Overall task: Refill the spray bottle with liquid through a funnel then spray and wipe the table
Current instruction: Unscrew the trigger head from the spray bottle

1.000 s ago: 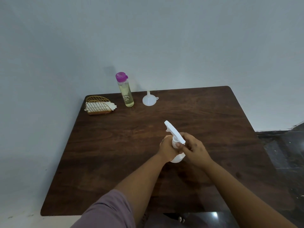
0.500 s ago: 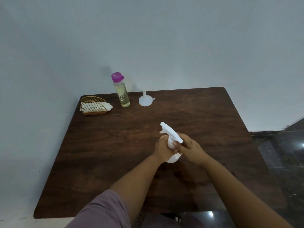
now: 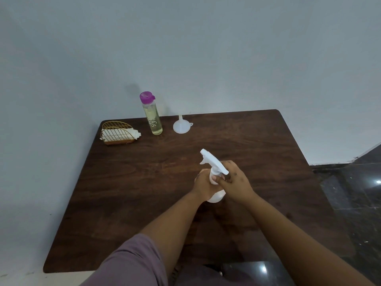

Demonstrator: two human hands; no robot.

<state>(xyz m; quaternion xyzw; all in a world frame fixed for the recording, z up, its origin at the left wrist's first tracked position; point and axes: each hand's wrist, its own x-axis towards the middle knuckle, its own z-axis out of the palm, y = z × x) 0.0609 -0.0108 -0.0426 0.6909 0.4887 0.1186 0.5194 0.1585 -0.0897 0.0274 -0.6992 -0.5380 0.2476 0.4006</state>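
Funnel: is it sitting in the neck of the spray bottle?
No, the funnel stands mouth-down on the table near the far edge, apart from the spray bottle.

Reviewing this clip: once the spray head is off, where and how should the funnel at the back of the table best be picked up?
The funnel stands upside down, wide mouth on the table, narrow spout pointing up. Probably best to pinch the spout from above, since it is slim and exposed. The small tab on its right rim is an alternative. Come from the right, away from the capped liquid bottle on its left.
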